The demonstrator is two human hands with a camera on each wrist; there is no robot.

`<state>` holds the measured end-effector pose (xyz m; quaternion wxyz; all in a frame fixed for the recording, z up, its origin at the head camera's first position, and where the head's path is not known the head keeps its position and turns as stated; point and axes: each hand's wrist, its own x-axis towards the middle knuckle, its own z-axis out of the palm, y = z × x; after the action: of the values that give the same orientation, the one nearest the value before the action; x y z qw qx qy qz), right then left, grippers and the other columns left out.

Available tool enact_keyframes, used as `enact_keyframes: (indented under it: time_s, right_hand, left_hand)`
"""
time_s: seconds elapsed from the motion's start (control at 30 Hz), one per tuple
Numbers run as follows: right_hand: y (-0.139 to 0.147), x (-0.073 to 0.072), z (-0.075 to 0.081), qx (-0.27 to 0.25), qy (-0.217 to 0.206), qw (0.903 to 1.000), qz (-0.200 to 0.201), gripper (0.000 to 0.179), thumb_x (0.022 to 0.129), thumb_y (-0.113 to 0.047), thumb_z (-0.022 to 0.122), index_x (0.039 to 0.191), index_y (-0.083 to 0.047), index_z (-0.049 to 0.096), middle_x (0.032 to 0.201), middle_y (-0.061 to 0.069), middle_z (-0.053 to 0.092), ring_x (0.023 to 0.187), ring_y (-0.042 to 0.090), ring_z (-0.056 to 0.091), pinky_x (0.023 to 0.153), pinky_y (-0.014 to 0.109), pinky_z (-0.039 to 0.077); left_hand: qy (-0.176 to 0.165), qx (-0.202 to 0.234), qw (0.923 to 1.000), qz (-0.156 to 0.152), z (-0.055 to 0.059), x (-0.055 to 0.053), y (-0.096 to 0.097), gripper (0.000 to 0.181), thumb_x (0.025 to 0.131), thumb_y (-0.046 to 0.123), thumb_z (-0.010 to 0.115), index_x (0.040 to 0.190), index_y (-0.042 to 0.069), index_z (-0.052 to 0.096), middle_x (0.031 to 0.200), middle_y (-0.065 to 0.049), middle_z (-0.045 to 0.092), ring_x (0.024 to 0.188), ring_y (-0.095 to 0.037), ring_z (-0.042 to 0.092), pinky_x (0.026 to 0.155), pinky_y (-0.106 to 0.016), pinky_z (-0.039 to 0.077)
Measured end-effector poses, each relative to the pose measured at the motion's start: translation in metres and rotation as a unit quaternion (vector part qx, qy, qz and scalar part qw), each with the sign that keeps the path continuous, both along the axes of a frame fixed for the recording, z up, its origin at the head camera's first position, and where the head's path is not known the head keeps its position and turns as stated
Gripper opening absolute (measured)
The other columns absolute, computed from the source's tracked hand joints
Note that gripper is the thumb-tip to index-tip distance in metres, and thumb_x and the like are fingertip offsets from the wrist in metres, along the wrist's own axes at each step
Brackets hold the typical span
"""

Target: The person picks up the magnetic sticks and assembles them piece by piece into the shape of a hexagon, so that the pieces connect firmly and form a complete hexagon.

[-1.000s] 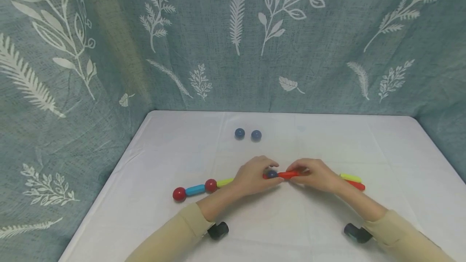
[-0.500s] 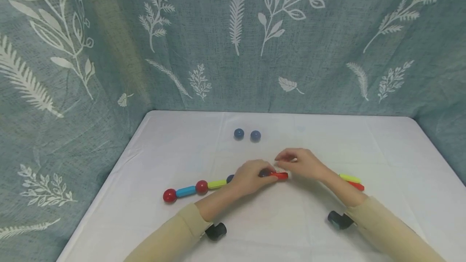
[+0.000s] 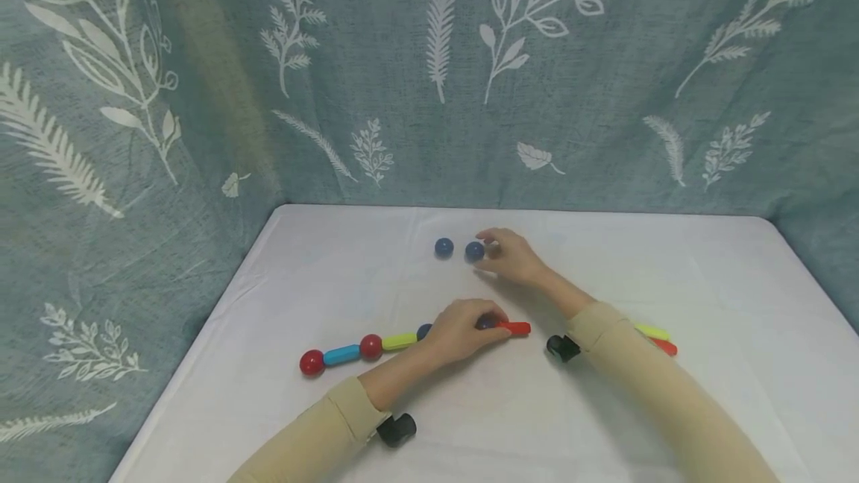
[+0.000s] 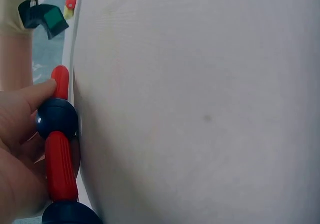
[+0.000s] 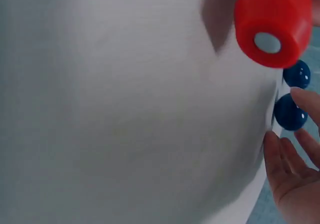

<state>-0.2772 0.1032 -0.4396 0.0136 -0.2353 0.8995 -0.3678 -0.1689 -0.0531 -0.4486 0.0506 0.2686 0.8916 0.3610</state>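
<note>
My left hand (image 3: 459,330) grips the right part of a chain of coloured balls and rods (image 3: 342,354) lying on the table. In the left wrist view, its thumb and fingers are round a dark blue ball (image 4: 57,118) between two red rods, one of them a ribbed red rod (image 4: 61,166). The chain's free right end is a red rod (image 3: 518,329). Farther back, my right hand (image 3: 513,258) has its thumb and fingers spread around a loose blue ball (image 3: 474,251). A second loose blue ball (image 3: 444,247) sits just left of it.
A yellow-green rod (image 3: 651,332) and a red rod (image 3: 664,346) lie at the right, partly behind the right sleeve. Black wrist cameras, such as the left one (image 3: 397,430), stick out from both sleeves. A patterned curtain (image 3: 403,140) hangs behind the white table (image 3: 322,267).
My right hand let go of the red rod and moved back and left to the loose blue ball. The chain shifted slightly left under my left hand, which now holds it alone.
</note>
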Motion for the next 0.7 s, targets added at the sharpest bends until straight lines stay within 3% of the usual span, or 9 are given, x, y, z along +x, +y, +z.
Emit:
enact_keyframes:
  time_s: [0.27,0.4,0.7]
  right_hand:
    - [-0.013,-0.006,-0.002,0.066,0.023,0.9975,-0.006,0.047,0.085,-0.015,0.074,0.127,-0.002,0.058,0.12,0.016,0.061,0.113,0.032,0.056,0.097,0.044,0.046]
    - [-0.007,-0.002,-0.002,0.051,0.031,0.9982,-0.006,0.041,0.085,-0.015,0.074,0.121,0.0,0.062,0.115,0.017,0.064,0.108,0.033,0.059,0.095,0.045,0.047]
    - [0.033,0.027,0.001,-0.019,-0.056,0.998,-0.023,0.043,0.085,-0.02,0.076,0.122,-0.004,0.063,0.116,0.015,0.065,0.104,0.033,0.064,0.082,0.041,0.054]
  left_hand:
    - [-0.002,0.001,1.0,0.007,0.0,0.001,0.0,0.014,0.088,0.026,0.073,0.099,0.018,0.073,0.093,0.01,0.069,0.088,-0.006,0.059,0.083,-0.025,0.047]
    - [-0.004,-0.003,0.9999,0.01,0.001,0.001,0.0,0.016,0.089,0.027,0.073,0.102,0.017,0.073,0.095,0.009,0.069,0.09,-0.007,0.06,0.084,-0.026,0.048]
    - [-0.013,-0.002,0.9997,0.019,-0.003,0.001,0.001,0.017,0.089,0.029,0.072,0.102,0.019,0.072,0.092,0.012,0.067,0.085,-0.006,0.057,0.079,-0.024,0.047]
